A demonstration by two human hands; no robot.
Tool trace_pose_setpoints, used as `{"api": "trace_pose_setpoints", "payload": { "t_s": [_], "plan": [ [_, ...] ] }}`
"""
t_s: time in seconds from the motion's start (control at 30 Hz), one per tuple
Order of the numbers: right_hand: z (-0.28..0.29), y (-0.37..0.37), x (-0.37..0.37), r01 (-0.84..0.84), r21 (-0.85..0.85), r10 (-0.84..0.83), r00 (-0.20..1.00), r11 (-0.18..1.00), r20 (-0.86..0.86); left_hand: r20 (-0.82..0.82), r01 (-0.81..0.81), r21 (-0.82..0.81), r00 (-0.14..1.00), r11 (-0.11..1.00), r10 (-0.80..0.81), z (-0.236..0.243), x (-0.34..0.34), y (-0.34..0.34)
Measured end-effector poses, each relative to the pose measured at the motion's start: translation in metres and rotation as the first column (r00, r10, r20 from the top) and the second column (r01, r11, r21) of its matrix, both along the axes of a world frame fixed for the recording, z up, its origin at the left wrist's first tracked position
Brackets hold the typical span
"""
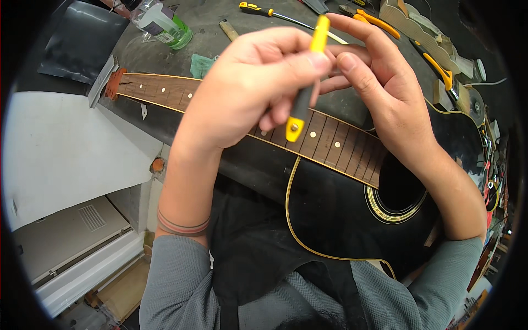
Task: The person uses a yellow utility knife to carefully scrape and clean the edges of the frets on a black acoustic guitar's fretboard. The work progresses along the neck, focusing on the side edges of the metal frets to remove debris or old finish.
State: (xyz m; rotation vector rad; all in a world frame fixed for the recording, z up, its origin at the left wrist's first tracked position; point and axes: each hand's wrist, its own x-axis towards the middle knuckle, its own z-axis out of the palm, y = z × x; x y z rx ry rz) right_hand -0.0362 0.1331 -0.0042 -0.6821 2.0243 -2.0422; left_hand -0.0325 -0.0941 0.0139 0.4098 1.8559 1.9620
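Note:
My left hand [242, 82] pinches a slim yellow-and-black handled tool [301, 104] between thumb and fingers. The tool is upright in view, above the fretboard, and has a hole with a metal piece at its lower yellow end. My right hand [385, 82] is beside the tool's upper part, its fingers loosely curved and apart; whether a fingertip touches the tool I cannot tell. Under both hands lies a black acoustic guitar [330, 214] with a brown, dot-inlaid fretboard [346, 151]. Its neck runs left to a reddish-brown end [114, 83], and my right forearm crosses the body.
On the dark bench are a bottle of green liquid [165, 27], a green cloth [202, 66], a yellow-black screwdriver [256, 9] and orange-handled pliers [379, 25]. Another yellow-handled tool [437, 66] lies at the right, near a tape roll [476, 104]. A white panel [77, 154] stands left.

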Motion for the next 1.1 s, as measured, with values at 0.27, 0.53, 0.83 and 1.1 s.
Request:
{"api": "trace_pose_setpoints", "payload": {
  "t_s": [0.27, 0.53, 0.83, 1.1],
  "plan": [
    [0.006, 0.006, 0.006, 0.039, 0.682, 0.322, 0.861, 0.730, -0.394, 0.062, -0.052, 0.650, 0.998, 0.758, 0.015, -0.021, -0.008, -0.027],
    [0.010, 0.007, 0.012, 0.011, 0.833, 0.461, 0.829, 0.553, -0.317, -0.264, -0.054, 0.263, 0.956, 0.963, 0.126, -0.016, 0.021, -0.018],
    [0.017, 0.014, 0.007, -0.103, 0.836, 0.552, 0.793, 0.540, -0.259, -0.264, -0.116, -0.091, 0.961, 0.989, 0.089, -0.003, 0.043, -0.007],
    [0.017, 0.014, 0.008, -0.103, 0.841, 0.546, 0.801, 0.531, -0.247, -0.307, -0.100, -0.086, 0.949, 0.991, 0.069, -0.006, 0.041, -0.005]
  ]
}}
